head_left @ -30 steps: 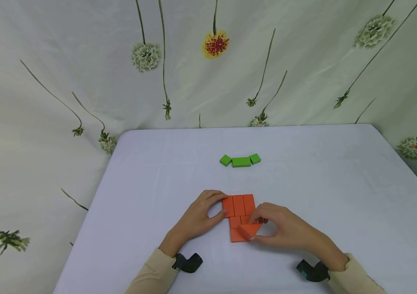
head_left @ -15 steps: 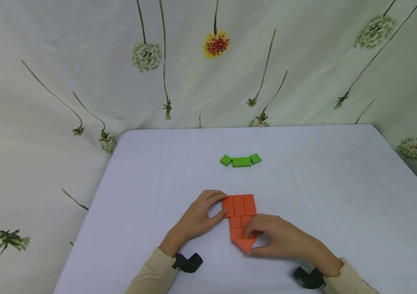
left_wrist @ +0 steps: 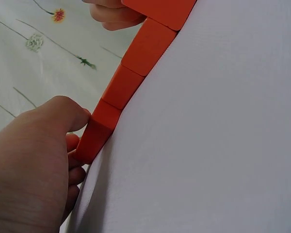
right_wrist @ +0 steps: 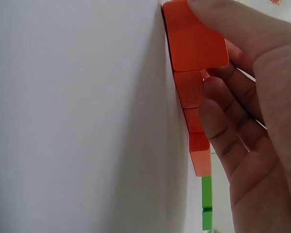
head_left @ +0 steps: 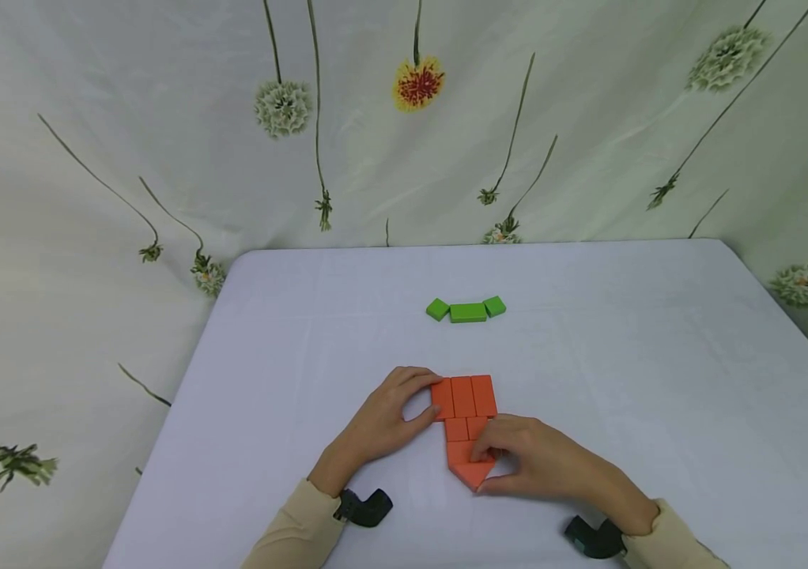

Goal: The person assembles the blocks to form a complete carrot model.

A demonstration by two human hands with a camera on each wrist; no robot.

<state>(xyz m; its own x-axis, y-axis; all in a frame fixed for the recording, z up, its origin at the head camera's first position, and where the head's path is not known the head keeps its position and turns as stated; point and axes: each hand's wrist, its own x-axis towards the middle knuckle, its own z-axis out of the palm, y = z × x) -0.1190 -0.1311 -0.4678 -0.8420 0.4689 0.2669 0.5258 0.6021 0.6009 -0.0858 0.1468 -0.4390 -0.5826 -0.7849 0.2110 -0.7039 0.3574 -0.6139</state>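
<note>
Orange blocks lie together on the white table: three upright rectangles across the top, smaller blocks under them, and a triangular block [head_left: 472,472] pointing toward the person at the bottom. My left hand [head_left: 390,415] pinches the leftmost rectangular block [head_left: 443,399] between thumb and fingertips; the left wrist view shows the thumb [left_wrist: 68,114] on that end block. With thumb at its point and fingers at its upper edge, my right hand [head_left: 553,462] holds the triangular block, whose flat side [right_wrist: 196,43] fills the top of the right wrist view. The right fingers cover part of the blocks behind.
Farther back on the table [head_left: 610,340], a long green block [head_left: 468,313] lies between two small tilted green blocks, one being the left green block [head_left: 437,309]. A flowered cloth [head_left: 361,174] hangs behind the table. Each wrist wears a black camera [head_left: 367,508].
The right hand has brought the triangular block down from over the lower blocks and set it against their near edge, point toward the person. The left hand has stayed in place.
</note>
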